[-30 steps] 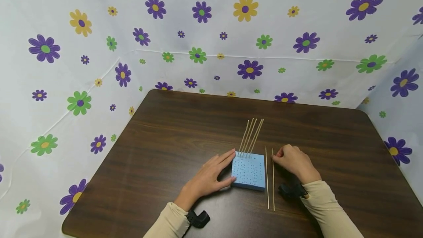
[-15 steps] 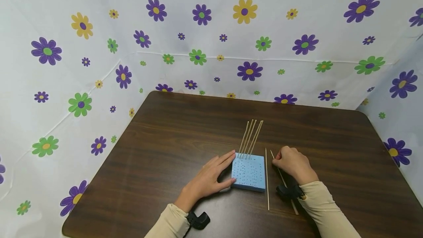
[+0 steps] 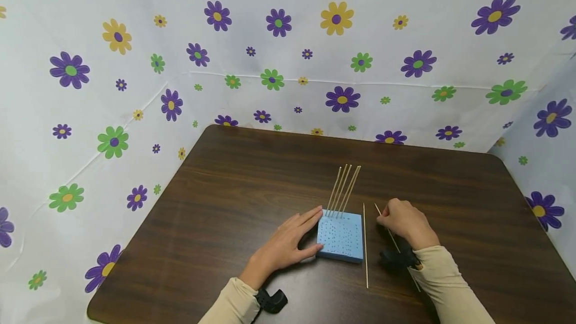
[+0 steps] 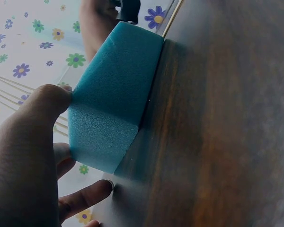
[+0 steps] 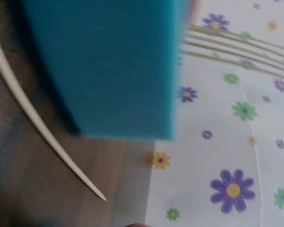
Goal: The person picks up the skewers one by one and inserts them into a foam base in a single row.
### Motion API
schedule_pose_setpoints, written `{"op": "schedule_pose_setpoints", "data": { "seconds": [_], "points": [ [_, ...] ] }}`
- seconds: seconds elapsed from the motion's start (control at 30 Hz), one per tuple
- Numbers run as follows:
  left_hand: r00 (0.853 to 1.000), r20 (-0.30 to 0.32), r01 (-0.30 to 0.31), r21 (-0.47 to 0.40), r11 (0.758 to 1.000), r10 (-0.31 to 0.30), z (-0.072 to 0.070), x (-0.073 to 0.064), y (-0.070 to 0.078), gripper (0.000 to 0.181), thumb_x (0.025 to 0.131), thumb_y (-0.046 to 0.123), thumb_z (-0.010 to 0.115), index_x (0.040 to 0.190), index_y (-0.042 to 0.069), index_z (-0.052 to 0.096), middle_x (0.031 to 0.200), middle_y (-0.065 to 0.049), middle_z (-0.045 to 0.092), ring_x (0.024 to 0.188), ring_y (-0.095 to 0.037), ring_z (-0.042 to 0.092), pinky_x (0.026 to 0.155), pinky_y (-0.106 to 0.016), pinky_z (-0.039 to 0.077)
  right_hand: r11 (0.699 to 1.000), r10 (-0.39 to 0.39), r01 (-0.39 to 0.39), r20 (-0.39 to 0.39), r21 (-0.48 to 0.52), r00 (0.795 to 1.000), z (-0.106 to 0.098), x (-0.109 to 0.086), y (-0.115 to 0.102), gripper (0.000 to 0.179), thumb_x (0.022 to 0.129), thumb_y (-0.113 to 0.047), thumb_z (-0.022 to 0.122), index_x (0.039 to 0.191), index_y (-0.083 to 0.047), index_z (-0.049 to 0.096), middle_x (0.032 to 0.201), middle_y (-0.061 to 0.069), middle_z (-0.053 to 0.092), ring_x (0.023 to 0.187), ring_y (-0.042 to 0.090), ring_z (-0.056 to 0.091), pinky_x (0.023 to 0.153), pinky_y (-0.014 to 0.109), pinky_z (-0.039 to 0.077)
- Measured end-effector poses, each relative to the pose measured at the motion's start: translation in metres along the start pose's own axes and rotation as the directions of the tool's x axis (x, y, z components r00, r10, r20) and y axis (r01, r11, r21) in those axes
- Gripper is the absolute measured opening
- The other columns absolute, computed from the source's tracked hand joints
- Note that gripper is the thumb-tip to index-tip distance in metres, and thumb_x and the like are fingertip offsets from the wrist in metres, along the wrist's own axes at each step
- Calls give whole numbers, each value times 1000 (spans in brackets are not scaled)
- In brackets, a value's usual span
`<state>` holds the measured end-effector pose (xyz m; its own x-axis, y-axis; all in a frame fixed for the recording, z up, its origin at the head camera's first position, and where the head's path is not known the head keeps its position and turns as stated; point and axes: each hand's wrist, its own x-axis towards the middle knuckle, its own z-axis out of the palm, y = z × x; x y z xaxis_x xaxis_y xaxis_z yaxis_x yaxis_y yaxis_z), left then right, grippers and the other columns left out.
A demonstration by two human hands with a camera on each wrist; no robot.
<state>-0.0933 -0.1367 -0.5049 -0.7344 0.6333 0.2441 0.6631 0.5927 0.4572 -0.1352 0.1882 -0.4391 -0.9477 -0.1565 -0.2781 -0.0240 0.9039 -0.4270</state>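
Note:
A light blue foam block (image 3: 339, 236), dotted with small holes, sits on the table. Several thin wooden skewers (image 3: 342, 189) stand in its far edge, leaning slightly right. My left hand (image 3: 283, 244) rests along the block's left side, thumb at the near corner and fingertips at the far one; the left wrist view shows them touching the foam (image 4: 109, 94). To the right, my right hand (image 3: 407, 221) pinches a wooden skewer (image 3: 394, 242) near its far end, its length slanting back beneath the wrist. Those pinching fingertips are hidden in the right wrist view.
Another skewer (image 3: 366, 244) lies just right of the block, pointed in the right wrist view (image 5: 49, 137). The brown wood-grain table (image 3: 252, 174) meets a white flowered sheet (image 3: 288, 99) at the back and left. Each wrist wears a black camera.
The skewer in my right hand has swung from parallel with the other lying skewer to a slant, its near end moving right under the wrist. My left hand stays on the block.

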Motion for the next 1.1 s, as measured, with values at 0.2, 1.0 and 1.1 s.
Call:
{"op": "schedule_pose_setpoints", "data": {
  "seconds": [0.2,1.0,1.1],
  "points": [
    [1000,9,4,-6,1000,-4,-1,0,0,77,105,51,55,167,19,25,174,1,28,156,-17,37,126,-55,35,963,-99,124,-113,237,989,-11,0,8,21,103,-6,58,119,8,59,86,12,76,73,21,74,63,31,55],
    [1000,14,-3,-6,1000,3,-1,-1,-1,76,106,53,53,167,18,25,173,-2,29,156,-19,38,125,-56,36,704,-408,576,-427,416,807,3,-3,-14,19,103,-2,61,112,-3,78,107,5,68,75,10,67,67,24,62],
    [1000,13,3,-12,1000,-3,-1,-2,-1,76,106,52,53,167,19,25,173,-1,29,156,-19,37,125,-56,36,733,-400,546,-391,407,829,7,-2,-17,15,101,-3,65,110,-2,77,100,10,74,74,8,69,67,25,63]
  ]
}}
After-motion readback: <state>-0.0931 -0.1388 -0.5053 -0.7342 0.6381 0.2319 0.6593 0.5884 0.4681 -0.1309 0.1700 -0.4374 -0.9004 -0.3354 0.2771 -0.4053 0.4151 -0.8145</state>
